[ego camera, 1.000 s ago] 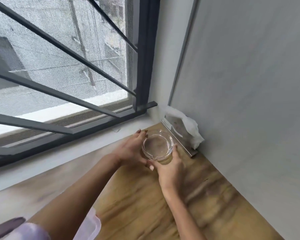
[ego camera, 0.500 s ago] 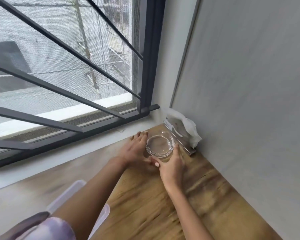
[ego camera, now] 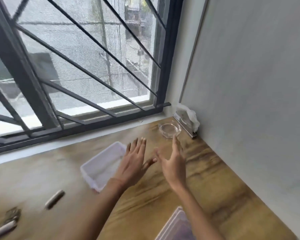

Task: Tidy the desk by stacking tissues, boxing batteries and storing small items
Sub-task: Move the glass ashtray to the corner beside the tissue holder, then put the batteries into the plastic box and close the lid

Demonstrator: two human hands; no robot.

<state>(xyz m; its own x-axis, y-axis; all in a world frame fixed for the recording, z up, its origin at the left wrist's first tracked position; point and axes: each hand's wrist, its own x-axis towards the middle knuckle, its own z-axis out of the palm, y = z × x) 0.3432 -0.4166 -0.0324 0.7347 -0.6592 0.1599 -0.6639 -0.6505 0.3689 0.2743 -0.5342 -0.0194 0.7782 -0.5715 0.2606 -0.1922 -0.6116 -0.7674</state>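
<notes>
Well left of your fingers, at the near edge: a pale cylinder (ego camera: 3,229), smooth and round, probably a battery but too blurred to confirm. Just beyond it lay a small metal piece (ego camera: 12,214), shape unclear. A second cylinder (ego camera: 55,199) lay on its own, nearer your fingers.

Just left of your left fingertips: the white tray (ego camera: 102,165), rectangular with thin, matte plastic walls. I saw nothing in it.

Your left hand (ego camera: 133,163) and right hand (ego camera: 174,165) hovered side by side over the wooden desk (ego camera: 215,179). The fingers were straight and spread, holding nothing.

Just beyond your right fingertips: the glass dish (ego camera: 170,129), clear, thick-rimmed and shallow. I could not tell whether they touched it. Right of it, the tissues (ego camera: 193,116) stood soft and crumpled in a metal holder (ego camera: 185,129) against the wall. A clear plastic container (ego camera: 177,226) sat below your right wrist.

My judgement: the boxing step came next. You would have done well to pinch each cylinder across its middle, since round bodies roll on a slick veneer. Steady the light tray with the other hand, and lay each piece in rather than dropping it.
</notes>
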